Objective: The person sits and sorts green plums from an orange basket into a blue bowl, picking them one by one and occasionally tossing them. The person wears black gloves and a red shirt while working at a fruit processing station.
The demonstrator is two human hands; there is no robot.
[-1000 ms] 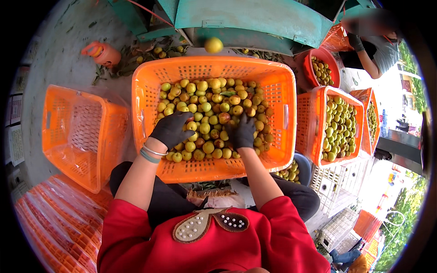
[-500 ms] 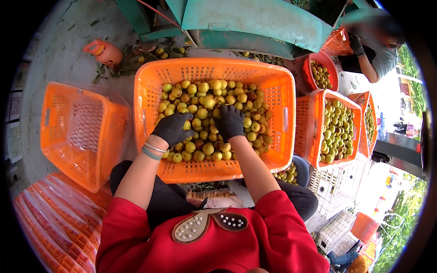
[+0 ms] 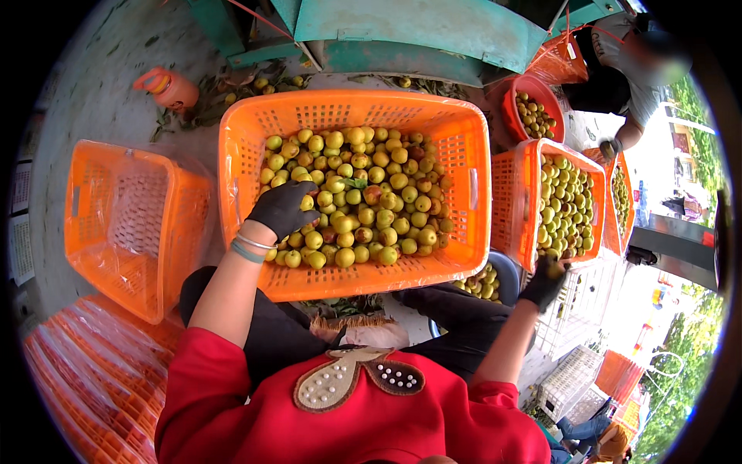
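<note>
A large orange plastic crate (image 3: 355, 290) lined with clear film stands before me, holding many round yellow-green fruits (image 3: 363, 193), some blushed reddish brown. Over its left part is my left hand (image 3: 283, 210) in a black glove, its fingers curled around a yellow fruit (image 3: 307, 203). My right hand (image 3: 544, 283), also gloved in black, is at the near edge of a second orange crate (image 3: 532, 209) filled with greener fruits. Its fingers are bent around a brownish fruit (image 3: 552, 254), though motion blurs them somewhat. A green leaf (image 3: 355, 183) lies on the fruits in the large crate.
An orange crate (image 3: 166, 224) stands at left, above film-wrapped stacked crates (image 3: 93, 371). A red basin (image 3: 514, 116) of fruit and another person (image 3: 630, 77) are at far right. Green machinery (image 3: 421, 31) borders the far side; an orange jug (image 3: 166, 89) sits far left.
My right hand has left the large crate and moved right to the second crate. My left hand stays over the large crate, shifted slightly left. The other person's arm has lowered.
</note>
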